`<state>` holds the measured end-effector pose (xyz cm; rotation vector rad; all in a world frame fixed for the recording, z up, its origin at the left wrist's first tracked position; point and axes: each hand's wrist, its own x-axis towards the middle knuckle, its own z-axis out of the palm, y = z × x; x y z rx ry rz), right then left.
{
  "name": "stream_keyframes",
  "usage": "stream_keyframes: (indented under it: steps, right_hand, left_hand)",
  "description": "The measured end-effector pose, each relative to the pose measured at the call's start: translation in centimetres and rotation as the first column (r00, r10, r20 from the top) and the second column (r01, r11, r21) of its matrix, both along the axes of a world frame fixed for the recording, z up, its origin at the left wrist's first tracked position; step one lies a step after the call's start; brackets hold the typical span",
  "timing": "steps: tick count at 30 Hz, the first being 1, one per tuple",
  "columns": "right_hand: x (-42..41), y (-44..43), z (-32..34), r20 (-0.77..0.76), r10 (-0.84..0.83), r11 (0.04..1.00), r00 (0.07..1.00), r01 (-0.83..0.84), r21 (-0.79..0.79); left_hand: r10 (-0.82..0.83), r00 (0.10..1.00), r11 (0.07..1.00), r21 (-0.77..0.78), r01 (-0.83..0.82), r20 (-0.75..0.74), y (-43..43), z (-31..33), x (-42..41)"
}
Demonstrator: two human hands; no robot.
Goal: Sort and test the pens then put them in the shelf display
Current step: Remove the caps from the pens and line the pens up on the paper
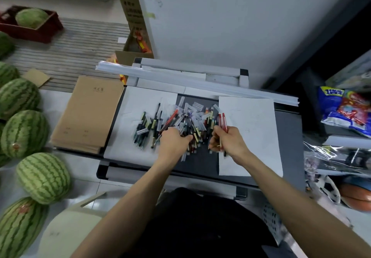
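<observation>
— Right hand?
— Curled round a small bunch of red-barrelled pens. Upper ends fanned out past the knuckles, lower ends poking out under the palm. Exact count lost in blur.
— Left hand?
— Knuckles up, fingers bent down into the loose heap of mixed pens. Fingertips hidden behind the back of the hand. Pinching a pen or merely touching: impossible to tell.
— And the heap itself?
— Spread on the dark grey desk top, between the two hands and beyond them. Partly over a white paper sheet on the left, with a second white sheet on the right, under the right wrist. Black, red and clear barrels, clear caps, no markings readable.
— Further out?
— Bundle of long white strips across the far edge of the desk. Stack of brown card folders at the left corner, print too faint to read. Striped green watermelons on the floor at left, several cut by the frame edge. Bright snack bags at right. Below them an orange ball, half out of view.
</observation>
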<state>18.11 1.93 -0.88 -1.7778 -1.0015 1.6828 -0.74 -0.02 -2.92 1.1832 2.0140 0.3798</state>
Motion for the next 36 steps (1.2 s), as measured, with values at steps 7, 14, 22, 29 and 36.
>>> stream_keyframes:
  steps: [7, 14, 22, 29, 36]
  right_hand:
    - [1.0, -0.8, -0.6, -0.065, -0.010, 0.999, 0.998, 0.006, -0.051]
    - [-0.1, -0.5, -0.3, 0.228, 0.199, 0.975, 0.953, -0.216, 0.053]
    - [-3.1, 1.4, 0.0, 0.423, 0.275, 0.939, 0.863, -0.335, 0.073]
    - [-5.4, 1.8, -0.6, 0.636, 0.409, 0.842, 0.654, -0.539, 0.013]
    - [-7.0, 2.3, -0.9, 0.807, 0.391, 0.771, 0.442, -0.636, -0.026]
  left_hand:
    - [-0.024, 0.999, 0.999, -0.048, 0.023, -0.029, 0.9, -0.9, 0.1]
    - [-0.020, 0.998, 0.999, -0.045, 0.018, -0.055, 1.0, -0.9, 0.1]
    - [0.095, 0.990, 0.995, 0.014, -0.097, 0.106, 0.3, -0.3, -0.7]
    - [0.241, 0.921, 0.967, 0.002, -0.254, 0.305, -0.8, 0.1, -2.4]
    - [0.396, 0.764, 0.912, -0.126, -0.389, 0.509, -1.4, 0.1, -3.6]
